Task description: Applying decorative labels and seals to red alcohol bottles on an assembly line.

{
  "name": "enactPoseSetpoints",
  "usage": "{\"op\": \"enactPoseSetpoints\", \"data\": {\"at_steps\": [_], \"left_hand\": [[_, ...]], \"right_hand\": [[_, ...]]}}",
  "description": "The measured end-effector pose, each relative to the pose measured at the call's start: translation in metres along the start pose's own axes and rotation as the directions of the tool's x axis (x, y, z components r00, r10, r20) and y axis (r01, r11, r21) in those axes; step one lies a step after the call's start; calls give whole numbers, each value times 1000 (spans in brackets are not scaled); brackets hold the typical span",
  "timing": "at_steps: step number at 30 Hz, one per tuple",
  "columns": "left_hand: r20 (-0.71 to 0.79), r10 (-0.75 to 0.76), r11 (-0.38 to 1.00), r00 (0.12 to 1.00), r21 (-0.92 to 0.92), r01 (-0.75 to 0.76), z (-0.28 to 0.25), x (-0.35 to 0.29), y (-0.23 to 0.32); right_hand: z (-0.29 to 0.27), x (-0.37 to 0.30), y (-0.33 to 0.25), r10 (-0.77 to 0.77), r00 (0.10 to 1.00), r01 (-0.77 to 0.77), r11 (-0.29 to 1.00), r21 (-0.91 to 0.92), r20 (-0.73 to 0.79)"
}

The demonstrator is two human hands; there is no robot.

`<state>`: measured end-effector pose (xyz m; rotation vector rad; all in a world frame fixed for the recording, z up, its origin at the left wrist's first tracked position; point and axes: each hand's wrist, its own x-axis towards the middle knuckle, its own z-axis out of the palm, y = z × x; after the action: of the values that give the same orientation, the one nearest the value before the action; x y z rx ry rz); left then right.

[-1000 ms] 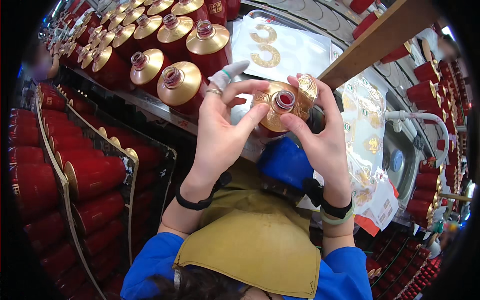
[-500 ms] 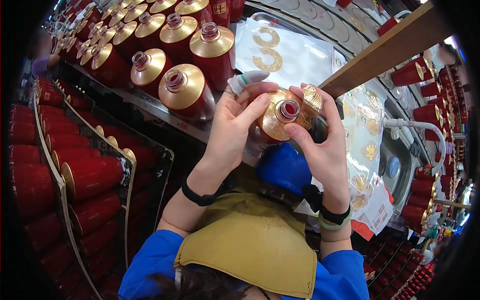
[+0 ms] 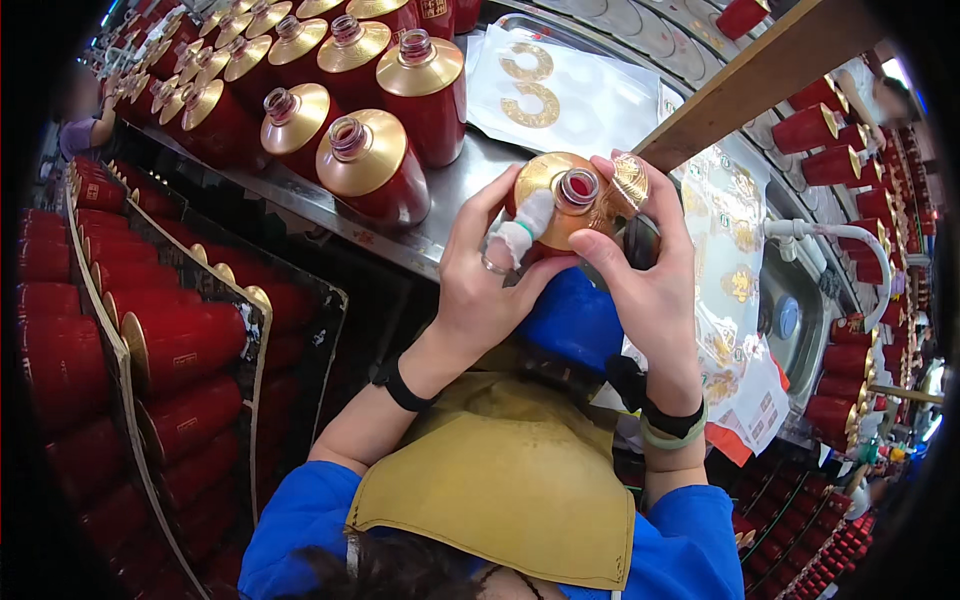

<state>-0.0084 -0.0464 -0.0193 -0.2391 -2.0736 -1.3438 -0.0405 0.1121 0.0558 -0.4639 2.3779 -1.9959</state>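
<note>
Between my hands is a red bottle with a gold shoulder (image 3: 548, 172) and an uncapped neck, tilted toward me. My left hand (image 3: 478, 285) is closed around its left side. The left index finger, in a white finger cot (image 3: 533, 214), presses on the shoulder beside the neck. My right hand (image 3: 652, 270) grips the other side, its thumb near the base of the neck. Under its fingers a thin, embossed gold decal (image 3: 628, 182) stands partly off the shoulder. The bottle's lower body is mostly hidden. Just beneath it is a rounded blue thing (image 3: 572, 318).
Rows of similar bottles (image 3: 368, 150) stand on the metal bench at left. A white sheet (image 3: 600, 110) with curved gold decals lies beyond my hands. A wooden bar (image 3: 750, 85) slants across at right, near a sink (image 3: 812, 310) with a white tap. Crated red bottles (image 3: 185, 350) fill the lower left.
My left index finger has come down from a raised position onto the gold shoulder. The left thumb has slid off the shoulder to below the bottle. My right hand has barely moved.
</note>
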Motion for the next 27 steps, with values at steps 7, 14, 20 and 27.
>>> {"op": "enactPoseSetpoints", "data": {"at_steps": [7, 14, 20, 27], "left_hand": [[88, 76, 978, 993, 186, -91, 33, -4, 7], [-112, -99, 994, 989, -49, 94, 59, -12, -3], [-88, -42, 998, 995, -51, 38, 52, -7, -4], [211, 76, 995, 974, -73, -62, 15, 24, -20]], "right_hand": [[-3, -11, -14, 6, 995, -20, 990, -143, -99], [0, -2, -12, -151, 974, 88, 939, -333, -169], [-3, 5, -12, -103, 988, 63, 947, -315, -112], [-14, 10, -7, -111, 989, 79, 952, -296, -96]]}}
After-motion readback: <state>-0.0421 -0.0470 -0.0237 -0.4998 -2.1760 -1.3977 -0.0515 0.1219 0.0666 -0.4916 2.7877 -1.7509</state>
